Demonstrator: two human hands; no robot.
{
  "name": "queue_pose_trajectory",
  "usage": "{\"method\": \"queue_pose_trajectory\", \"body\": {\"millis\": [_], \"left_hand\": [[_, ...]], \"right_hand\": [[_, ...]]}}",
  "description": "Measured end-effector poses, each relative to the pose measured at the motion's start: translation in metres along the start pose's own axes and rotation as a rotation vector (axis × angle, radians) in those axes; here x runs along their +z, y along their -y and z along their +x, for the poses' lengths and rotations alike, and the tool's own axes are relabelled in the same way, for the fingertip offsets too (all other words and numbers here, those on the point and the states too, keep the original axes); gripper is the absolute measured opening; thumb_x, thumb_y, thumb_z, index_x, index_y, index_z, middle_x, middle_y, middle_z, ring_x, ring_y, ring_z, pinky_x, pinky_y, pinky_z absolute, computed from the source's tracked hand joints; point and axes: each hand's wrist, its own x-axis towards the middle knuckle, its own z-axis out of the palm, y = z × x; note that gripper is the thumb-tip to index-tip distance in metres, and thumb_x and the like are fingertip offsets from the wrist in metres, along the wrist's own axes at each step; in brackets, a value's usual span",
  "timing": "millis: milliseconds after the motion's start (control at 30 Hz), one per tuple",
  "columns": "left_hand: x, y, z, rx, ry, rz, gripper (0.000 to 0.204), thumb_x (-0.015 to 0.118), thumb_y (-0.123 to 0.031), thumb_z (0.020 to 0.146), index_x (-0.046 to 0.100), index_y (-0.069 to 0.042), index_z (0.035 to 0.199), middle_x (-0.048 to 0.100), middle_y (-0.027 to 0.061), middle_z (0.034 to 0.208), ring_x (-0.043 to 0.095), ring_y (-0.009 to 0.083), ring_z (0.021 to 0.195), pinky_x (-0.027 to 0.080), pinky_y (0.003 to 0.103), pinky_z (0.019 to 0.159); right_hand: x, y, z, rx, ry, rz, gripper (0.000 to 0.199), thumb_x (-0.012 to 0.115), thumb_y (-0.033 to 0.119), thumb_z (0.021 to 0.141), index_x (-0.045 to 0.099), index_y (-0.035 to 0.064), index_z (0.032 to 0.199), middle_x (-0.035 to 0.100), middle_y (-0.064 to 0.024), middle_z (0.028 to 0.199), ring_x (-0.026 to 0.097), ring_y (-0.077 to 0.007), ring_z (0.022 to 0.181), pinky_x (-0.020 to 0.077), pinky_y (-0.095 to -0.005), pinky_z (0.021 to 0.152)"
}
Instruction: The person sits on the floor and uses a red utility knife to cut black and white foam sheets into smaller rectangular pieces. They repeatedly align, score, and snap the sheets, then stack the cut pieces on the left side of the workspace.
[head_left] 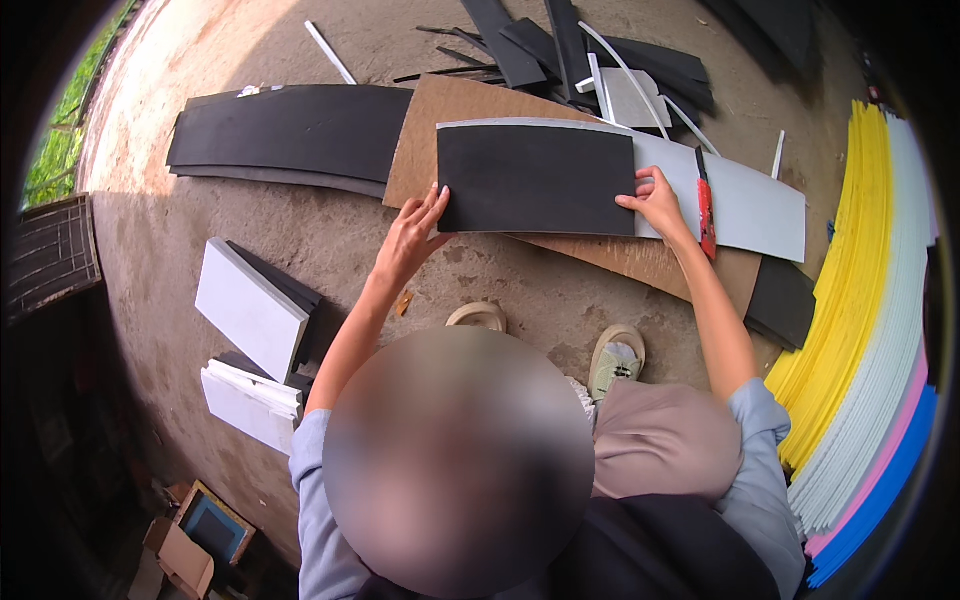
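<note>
A flat, matte black sheet (536,180), rectangular, lies over a white sheet (765,205) and a brown board (415,130) on the stained floor (150,260). The right hand (660,204) pinches its right edge between fingers; the left hand's (408,235) fingers touch its left edge, whether gripping I cannot tell. Coloured sheets (850,290) stand stacked rightward. A blurred disc (458,460) hides part of the person; the lower-left corner is dark.

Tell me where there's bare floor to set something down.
Bare floor lies between the long black sheets, the white boards and the left hand. A smaller patch separates the two shoes. Crowded: the brown board under the black panel, white sheet and red cutter; black offcuts beyond.
</note>
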Motion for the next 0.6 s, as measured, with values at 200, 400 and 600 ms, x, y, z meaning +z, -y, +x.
{"method": "queue_pose_trajectory", "body": {"millis": [200, 400, 600], "left_hand": [[0.002, 0.002, -0.001, 0.02, -0.059, -0.006, 0.076, 0.076, -0.009, 0.059, 0.045, -0.007, 0.128, 0.051, 0.0148, 0.123, 0.054, 0.0263, 0.09, 0.049, 0.034, 0.083], [-0.001, 0.0, 0.002, 0.011, -0.04, -0.008, 0.077, 0.077, -0.009, 0.058, 0.045, -0.009, 0.128, 0.053, 0.0136, 0.122, 0.054, 0.0248, 0.084, 0.05, 0.033, 0.079], [-0.002, -0.001, 0.002, 0.03, -0.052, 0.012, 0.076, 0.077, -0.008, 0.058, 0.046, -0.008, 0.127, 0.053, 0.0136, 0.121, 0.054, 0.0235, 0.081, 0.05, 0.033, 0.078]], "right_hand": [[0.001, 0.005, -0.006, -0.028, -0.008, 0.005, 0.051, 0.079, 0.015, 0.063, 0.05, 0.0044, 0.103, 0.057, -0.0059, 0.079, 0.055, -0.0132, 0.073, 0.0469, -0.0264, 0.065], [-0.001, 0.006, -0.008, -0.042, -0.024, -0.069, 0.055, 0.081, 0.021, 0.059, 0.05, 0.0056, 0.102, 0.058, -0.0079, 0.081, 0.057, -0.0177, 0.076, 0.0478, -0.0305, 0.068], [0.001, 0.002, -0.005, -0.053, -0.016, -0.028, 0.057, 0.082, 0.024, 0.057, 0.05, 0.0058, 0.101, 0.059, -0.0086, 0.082, 0.058, -0.0192, 0.076, 0.0482, -0.0323, 0.069]]}}
